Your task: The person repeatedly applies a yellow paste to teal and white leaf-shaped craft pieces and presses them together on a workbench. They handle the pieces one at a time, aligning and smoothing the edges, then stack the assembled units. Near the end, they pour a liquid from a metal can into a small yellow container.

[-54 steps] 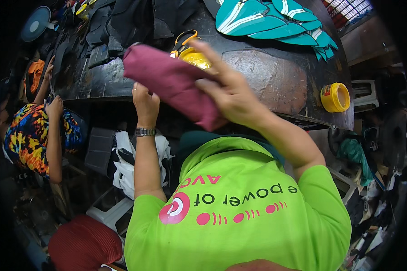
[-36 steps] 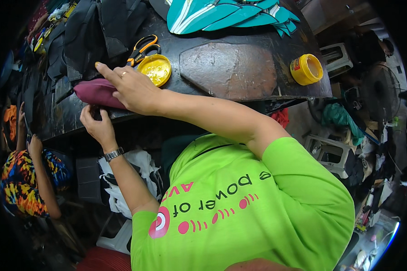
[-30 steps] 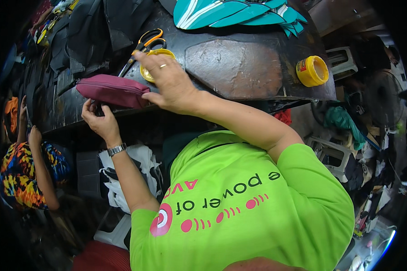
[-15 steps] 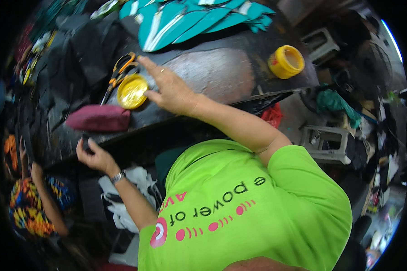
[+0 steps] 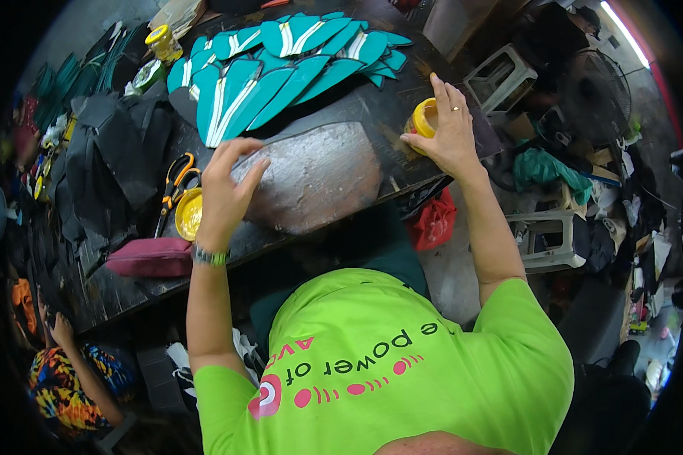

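My right hand point(image 5: 454, 136) reaches around a yellow jar point(image 5: 416, 123) at the table's right end, thumb at its near side and fingers stretched along its right side. Whether the skin touches the jar, I cannot tell. With its fingers apart and nothing in them, my left hand point(image 5: 231, 178) hovers over the left end of a worn grey-brown board point(image 5: 319, 178). Close to the left wrist, a shallow round yellow lid point(image 5: 189, 216) is partly covered by that hand. Orange-and-black scissors point(image 5: 176, 180) lie just beyond the lid.
Teal pieces with white stripes point(image 5: 281, 76) are heaped at the far side of the dark table point(image 5: 391, 133). A maroon pouch point(image 5: 148, 258) and black material point(image 5: 110, 152) lie on the left. Another person's arm point(image 5: 83, 364) shows at lower left. A stool point(image 5: 550, 243) stands right.
My right hand has swung from beside the yellow lid to the yellow jar. My left hand has come up from the table's near edge to over the board. The view has shifted.
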`<state>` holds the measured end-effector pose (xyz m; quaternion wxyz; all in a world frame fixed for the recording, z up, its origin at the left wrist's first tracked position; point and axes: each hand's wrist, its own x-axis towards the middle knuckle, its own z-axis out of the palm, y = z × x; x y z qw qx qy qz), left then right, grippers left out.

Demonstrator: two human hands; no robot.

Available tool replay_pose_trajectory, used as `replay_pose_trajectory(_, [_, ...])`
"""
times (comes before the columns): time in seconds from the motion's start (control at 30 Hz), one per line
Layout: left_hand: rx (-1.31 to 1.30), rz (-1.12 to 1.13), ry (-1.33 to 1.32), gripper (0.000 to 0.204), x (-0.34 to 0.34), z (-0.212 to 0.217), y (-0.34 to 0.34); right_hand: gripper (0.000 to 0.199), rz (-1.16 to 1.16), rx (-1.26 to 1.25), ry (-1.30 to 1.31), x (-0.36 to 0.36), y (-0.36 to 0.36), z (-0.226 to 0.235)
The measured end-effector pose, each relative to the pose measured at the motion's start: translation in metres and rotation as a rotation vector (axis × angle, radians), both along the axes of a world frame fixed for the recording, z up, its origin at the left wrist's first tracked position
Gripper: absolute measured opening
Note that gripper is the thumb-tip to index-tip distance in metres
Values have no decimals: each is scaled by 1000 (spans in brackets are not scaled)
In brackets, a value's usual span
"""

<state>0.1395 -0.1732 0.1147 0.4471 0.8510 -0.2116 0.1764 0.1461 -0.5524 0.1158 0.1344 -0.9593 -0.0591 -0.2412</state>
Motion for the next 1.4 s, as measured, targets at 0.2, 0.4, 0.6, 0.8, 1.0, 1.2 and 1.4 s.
replay_pose_trajectory(0.2, [185,-17,-40,30,87,-9,-45,114,-23,158,115,16,-34,-10])
replay_pose_trajectory(0.4, [296,231,-26,48,121,-16,-31,101,210,215,-107,62,-24,9])
replay_pose_trajectory(0.6, [535,171,-92,75,117,-33,-62,95,110,539,44,217,46,-20])
replay_pose_trajectory(0.8, [539,148,-23,71,108,-31,-48,97,-400,539,291,282,43,-58])
replay_pose_trajectory(1.0, [559,200,25,77,128,-30,-28,105,-432,471,253,267,71,-70])
replay_pose_trajectory(1.2, [517,235,68,60,138,-21,-30,103,-491,501,242,245,101,-68])
replay_pose_trajectory(1.4, [593,442,-96,46,178,-5,-44,89,-74,579,108,194,79,-37])
